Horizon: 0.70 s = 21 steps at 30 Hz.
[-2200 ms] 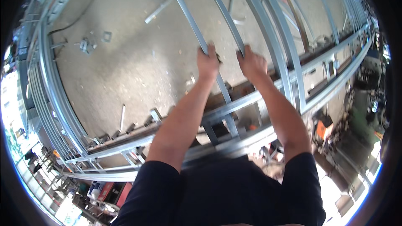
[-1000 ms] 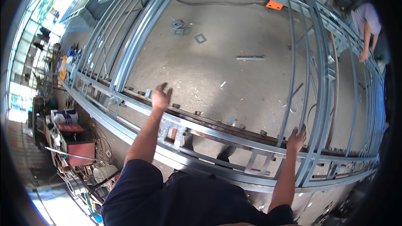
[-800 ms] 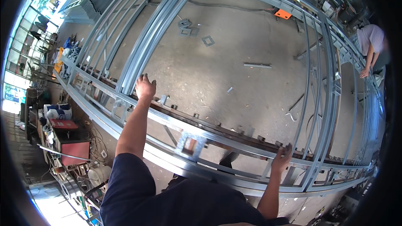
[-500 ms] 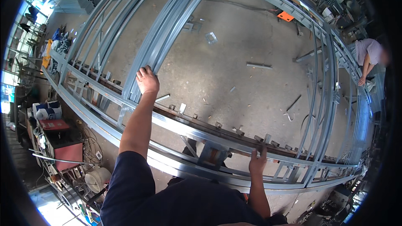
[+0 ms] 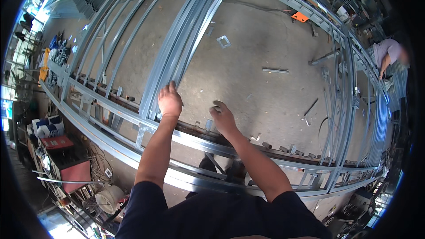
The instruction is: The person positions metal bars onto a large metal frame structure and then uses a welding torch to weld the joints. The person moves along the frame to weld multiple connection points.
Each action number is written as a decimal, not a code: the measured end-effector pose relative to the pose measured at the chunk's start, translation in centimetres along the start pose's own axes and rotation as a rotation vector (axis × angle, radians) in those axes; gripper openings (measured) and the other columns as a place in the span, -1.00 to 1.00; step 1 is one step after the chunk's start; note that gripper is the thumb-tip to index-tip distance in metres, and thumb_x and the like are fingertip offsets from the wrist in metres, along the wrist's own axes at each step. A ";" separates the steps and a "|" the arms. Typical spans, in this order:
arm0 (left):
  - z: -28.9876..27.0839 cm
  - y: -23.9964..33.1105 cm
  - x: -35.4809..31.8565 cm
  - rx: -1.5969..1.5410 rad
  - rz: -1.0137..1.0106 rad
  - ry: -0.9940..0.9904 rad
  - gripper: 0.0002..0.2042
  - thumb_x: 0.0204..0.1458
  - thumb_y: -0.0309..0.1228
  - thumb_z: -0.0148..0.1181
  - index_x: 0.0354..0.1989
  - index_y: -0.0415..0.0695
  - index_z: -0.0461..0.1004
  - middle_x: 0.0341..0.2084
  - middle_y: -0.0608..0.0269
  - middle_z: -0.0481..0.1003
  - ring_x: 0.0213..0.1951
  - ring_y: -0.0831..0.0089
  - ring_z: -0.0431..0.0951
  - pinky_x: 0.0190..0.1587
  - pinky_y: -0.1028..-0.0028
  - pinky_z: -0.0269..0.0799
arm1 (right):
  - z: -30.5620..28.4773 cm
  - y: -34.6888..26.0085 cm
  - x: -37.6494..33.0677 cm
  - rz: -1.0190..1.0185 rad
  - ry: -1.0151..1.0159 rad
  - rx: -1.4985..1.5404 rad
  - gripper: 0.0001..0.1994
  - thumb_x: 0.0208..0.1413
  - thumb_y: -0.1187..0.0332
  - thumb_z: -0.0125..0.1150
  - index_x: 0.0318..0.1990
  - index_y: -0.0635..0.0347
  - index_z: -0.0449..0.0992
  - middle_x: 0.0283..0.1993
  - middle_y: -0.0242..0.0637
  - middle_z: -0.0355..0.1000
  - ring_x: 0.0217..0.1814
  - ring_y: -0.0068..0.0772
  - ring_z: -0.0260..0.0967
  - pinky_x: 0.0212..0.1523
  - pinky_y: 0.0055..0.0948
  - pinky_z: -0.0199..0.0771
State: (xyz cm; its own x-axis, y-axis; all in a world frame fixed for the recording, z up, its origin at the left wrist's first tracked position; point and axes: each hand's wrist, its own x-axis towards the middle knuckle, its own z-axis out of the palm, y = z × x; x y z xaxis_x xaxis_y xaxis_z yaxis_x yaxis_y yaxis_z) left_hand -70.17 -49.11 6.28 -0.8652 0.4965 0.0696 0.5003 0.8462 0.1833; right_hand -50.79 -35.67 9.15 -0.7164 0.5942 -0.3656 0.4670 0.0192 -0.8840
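A bundle of long galvanized steel channels runs away from me across the frame, left of the middle. Over the near part of its right-hand channel lies my left hand, fingers curled on the metal; their undersides are hidden. To the right of it, my right hand hovers beyond the near rail, thumb and fingers apart, holding nothing. The near steel rail of the frame passes below both forearms. Small metal tabs stand along a rusty bar just behind this rail.
Further steel bars cross the frame at left and right. Metal offcuts and a square plate lie on the concrete floor. An orange object is at the far side. Another person bends over the far right end. A red cabinet stands lower left.
My right hand has moved left and away from me, leaving the near rail and coming close to my left hand. My left hand stays on the channels; the view has shifted slightly.
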 end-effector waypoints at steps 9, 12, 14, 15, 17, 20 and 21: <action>-4.2 2.6 -3.4 -1.031 -0.244 -0.312 -0.50 0.06 -0.43 0.30 0.18 -0.38 0.41 -0.28 0.12 0.57 -0.41 0.47 0.53 -0.34 0.48 0.48 | 7.9 -1.5 12.3 0.391 -0.290 0.731 -0.70 0.32 0.15 0.10 0.07 0.10 0.44 -0.05 -0.35 0.47 0.04 -0.33 0.42 0.18 -0.20 0.37; -9.4 3.2 -2.8 -1.287 -0.432 -0.641 -0.78 0.15 -0.45 0.24 -0.09 -0.29 0.46 -0.51 0.30 0.48 -0.55 0.61 0.39 -0.52 0.58 0.28 | 10.3 -0.6 14.4 0.435 -0.522 0.880 -0.76 0.24 0.21 0.24 -0.04 0.11 0.51 -0.26 -0.34 0.50 -0.18 -0.37 0.44 -0.06 -0.27 0.40; -9.2 2.0 -3.4 -1.277 -0.436 -0.637 -0.77 0.16 -0.44 0.26 -0.09 -0.29 0.45 -0.54 0.32 0.46 -0.57 0.61 0.40 -0.53 0.56 0.29 | 12.1 -1.4 14.2 0.389 -0.323 0.772 -0.66 0.14 0.24 0.36 0.01 0.17 0.50 -0.24 -0.27 0.51 -0.21 -0.34 0.44 -0.09 -0.22 0.38; -9.3 2.3 -3.6 -1.291 -0.442 -0.649 -0.79 0.16 -0.43 0.26 -0.12 -0.28 0.45 -0.54 0.32 0.46 -0.57 0.61 0.40 -0.53 0.56 0.29 | 12.2 0.0 15.3 0.375 -0.264 0.721 -0.61 0.10 0.24 0.40 0.02 0.20 0.50 -0.18 -0.23 0.52 -0.17 -0.31 0.43 -0.06 -0.19 0.38; -9.8 1.4 -5.0 -1.231 -0.472 -0.605 -0.84 0.18 -0.44 0.23 -0.17 -0.24 0.44 -0.56 0.32 0.44 -0.60 0.61 0.39 -0.54 0.57 0.28 | 12.7 -2.8 13.3 0.380 -0.318 0.789 -0.54 0.06 0.20 0.43 0.05 0.25 0.49 -0.07 -0.16 0.49 -0.04 -0.24 0.41 -0.01 -0.15 0.36; -9.3 2.2 -7.1 -1.279 -0.454 -0.612 -0.82 0.17 -0.45 0.24 -0.15 -0.24 0.41 -0.56 0.34 0.43 -0.61 0.60 0.38 -0.55 0.57 0.27 | 12.3 -2.2 13.8 0.397 -0.248 0.828 -0.54 0.10 0.21 0.39 0.09 0.22 0.44 -0.14 -0.27 0.43 -0.16 -0.33 0.33 -0.06 -0.23 0.39; -9.5 2.3 -7.8 -1.278 -0.457 -0.626 -0.82 0.17 -0.46 0.24 -0.15 -0.24 0.41 -0.56 0.34 0.42 -0.61 0.60 0.37 -0.54 0.57 0.27 | 12.6 -1.9 13.5 0.373 -0.202 0.907 -0.59 0.13 0.21 0.36 0.06 0.19 0.45 -0.16 -0.30 0.41 -0.22 -0.36 0.32 -0.11 -0.26 0.41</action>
State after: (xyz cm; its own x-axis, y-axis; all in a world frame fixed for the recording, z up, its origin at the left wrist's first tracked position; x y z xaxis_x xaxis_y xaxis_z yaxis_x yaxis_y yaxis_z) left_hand -62.54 -52.83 15.45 -0.6159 0.5227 -0.5895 -0.4548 0.3750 0.8078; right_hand -67.89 -37.79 2.17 -0.7188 0.2878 -0.6328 0.1684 -0.8111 -0.5601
